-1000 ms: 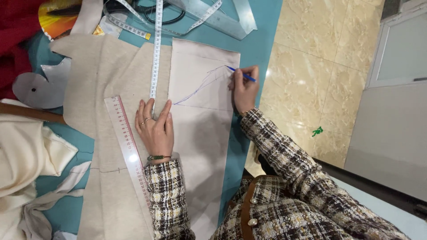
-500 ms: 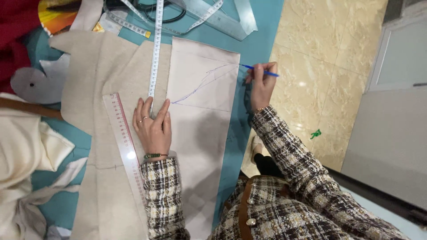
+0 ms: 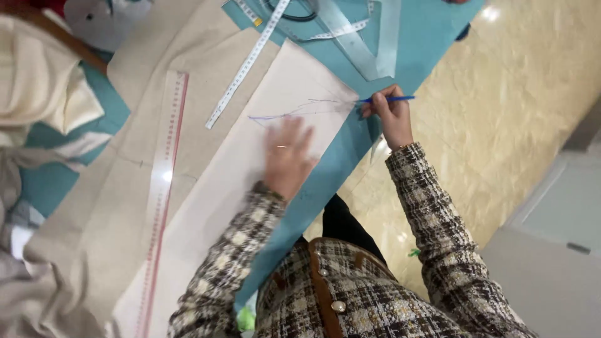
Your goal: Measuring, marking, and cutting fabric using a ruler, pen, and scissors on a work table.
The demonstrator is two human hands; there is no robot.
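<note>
My left hand [image 3: 287,155] lies flat and blurred on a pale sheet of pattern paper [image 3: 238,181], fingers spread, a ring on one finger. A curved blue pen line [image 3: 294,112] runs across the paper just above that hand. My right hand [image 3: 389,114] grips a blue pen [image 3: 387,99] at the paper's right corner, over the teal table edge. The paper rests on beige fabric [image 3: 125,188] spread over the teal table [image 3: 432,37].
A long clear ruler with red markings [image 3: 164,175] lies on the fabric left of the paper. A white measuring tape [image 3: 245,62] runs diagonally above. Clear curved rulers [image 3: 369,44] sit at the top. Cream cloth [image 3: 44,81] is piled at left; tiled floor [image 3: 501,125] lies right.
The view has tilted and zoomed in. My left hand slid from the measuring tape's end down onto the paper. My right hand with the pen stays at the paper's right corner.
</note>
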